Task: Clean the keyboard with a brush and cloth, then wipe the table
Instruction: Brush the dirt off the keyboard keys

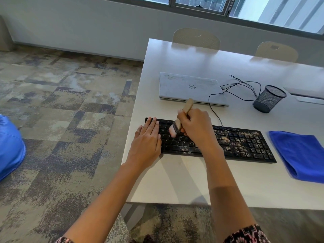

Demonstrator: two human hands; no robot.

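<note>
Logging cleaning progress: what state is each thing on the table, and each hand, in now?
Keyboard: debris on right half.
Brush: held, bristles on the keys.
Right hand: grips the brush.
Left hand: flat on keyboard's left end.
Cloth: folded, untouched.
Laptop: closed, lid smudged.
Mesh cup: upright.

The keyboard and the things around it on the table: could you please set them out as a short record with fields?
keyboard: black, crumbs over its right half
left hand: flat on the keyboard's left end
right hand: grips the brush, bristles on the keys left of centre
cloth: blue, folded, right of the keyboard, no hand on it
laptop: closed, behind the keyboard
mesh cup: right of the laptop
table: white
</note>
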